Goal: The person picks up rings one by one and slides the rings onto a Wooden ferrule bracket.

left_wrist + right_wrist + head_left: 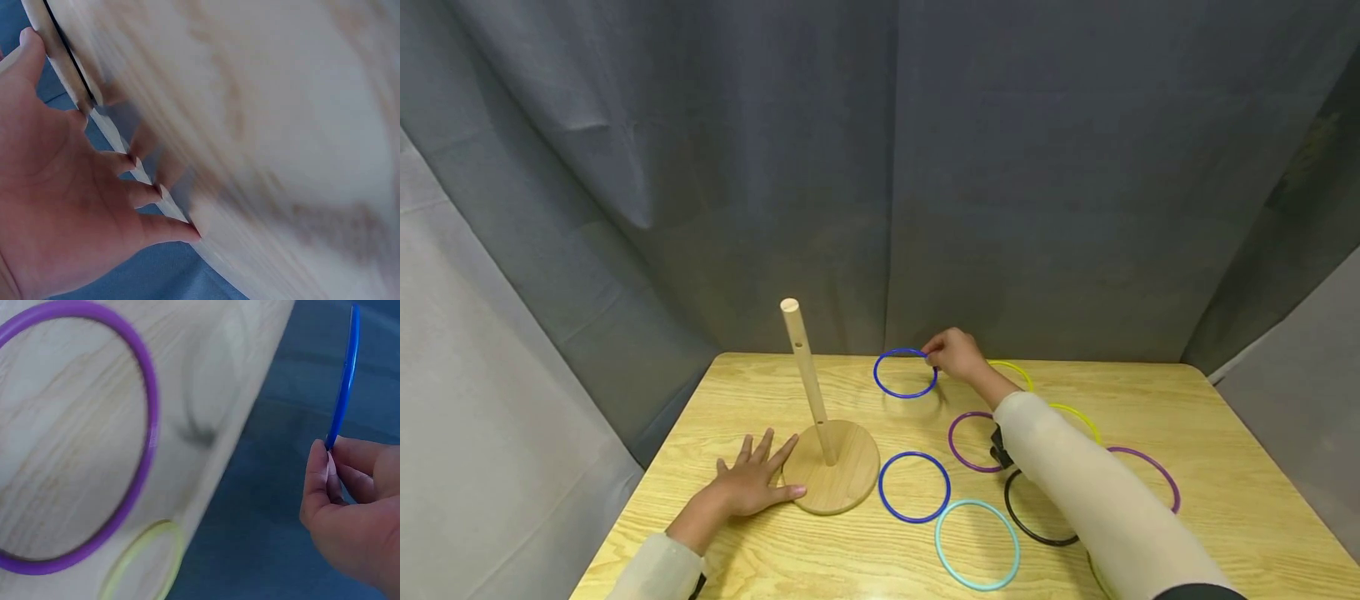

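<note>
My right hand [957, 353] pinches a dark blue ring [897, 395] by its right side, near the back edge of the table. In the right wrist view the blue ring [347, 375] is seen almost edge-on, raised above the tabletop, between thumb and fingertips. My left hand [749, 485] lies with fingers spread at the left edge of a round wooden base [853, 479], its thumb on the rim. From that base rises an upright wooden post [809, 379] with no ring around it. The left wrist view shows the left hand [81, 181] with fingertips against a wooden surface.
On the table [715, 417] right of the base lie a second blue ring [882, 498], a light blue ring [1017, 550], a black ring [1037, 540], purple rings [951, 433] and yellow rings [1093, 425]. The right sleeve covers parts of several. A grey curtain [880, 167] hangs behind.
</note>
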Demonstrator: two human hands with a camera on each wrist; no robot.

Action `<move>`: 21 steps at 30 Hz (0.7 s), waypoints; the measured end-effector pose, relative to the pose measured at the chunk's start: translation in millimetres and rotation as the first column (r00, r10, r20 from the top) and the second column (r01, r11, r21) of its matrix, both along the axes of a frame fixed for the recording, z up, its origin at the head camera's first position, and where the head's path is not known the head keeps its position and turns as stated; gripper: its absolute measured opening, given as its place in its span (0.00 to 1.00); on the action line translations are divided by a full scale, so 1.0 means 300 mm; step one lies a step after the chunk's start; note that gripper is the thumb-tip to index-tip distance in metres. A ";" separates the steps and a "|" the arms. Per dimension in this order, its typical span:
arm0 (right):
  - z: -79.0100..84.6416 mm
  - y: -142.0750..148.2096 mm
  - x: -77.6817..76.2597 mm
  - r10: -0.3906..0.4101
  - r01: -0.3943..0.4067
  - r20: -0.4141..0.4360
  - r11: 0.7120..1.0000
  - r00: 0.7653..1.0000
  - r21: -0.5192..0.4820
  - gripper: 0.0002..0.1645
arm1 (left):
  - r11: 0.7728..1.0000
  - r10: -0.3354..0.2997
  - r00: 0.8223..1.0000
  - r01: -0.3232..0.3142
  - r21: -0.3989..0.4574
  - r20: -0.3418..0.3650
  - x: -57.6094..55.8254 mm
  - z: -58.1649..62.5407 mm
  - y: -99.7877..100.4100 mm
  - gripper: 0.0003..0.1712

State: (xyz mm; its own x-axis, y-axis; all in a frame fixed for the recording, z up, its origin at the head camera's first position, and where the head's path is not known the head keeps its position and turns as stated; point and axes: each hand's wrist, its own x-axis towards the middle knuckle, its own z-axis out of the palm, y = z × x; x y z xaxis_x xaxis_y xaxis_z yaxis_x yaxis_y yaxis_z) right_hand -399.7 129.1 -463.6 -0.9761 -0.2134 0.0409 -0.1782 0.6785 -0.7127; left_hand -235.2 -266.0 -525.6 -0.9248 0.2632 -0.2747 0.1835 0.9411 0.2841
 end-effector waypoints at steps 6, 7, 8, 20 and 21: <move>0.115 -0.041 0.046 0.033 -0.034 -0.017 0.999 0.999 -0.036 0.09 | 1.000 0.004 1.000 -0.004 0.004 0.002 0.002 0.008 0.002 0.54; 0.133 -0.048 0.050 0.039 -0.040 -0.020 0.998 0.999 -0.042 0.09 | 1.000 0.005 1.000 -0.005 0.006 0.002 0.002 0.008 0.002 0.54; 0.150 -0.055 0.055 0.040 -0.042 -0.023 0.998 0.999 -0.051 0.08 | 1.000 0.005 1.000 -0.005 0.007 0.000 0.001 0.008 0.001 0.54; 0.351 -0.165 0.132 0.114 -0.125 -0.098 0.985 0.989 -0.115 0.08 | 1.000 0.005 1.000 -0.005 0.014 -0.004 0.000 0.011 -0.002 0.53; 0.369 -0.173 0.141 0.118 -0.130 -0.105 0.984 0.988 -0.120 0.08 | 1.000 0.004 1.000 -0.004 0.015 -0.005 0.001 0.011 -0.001 0.53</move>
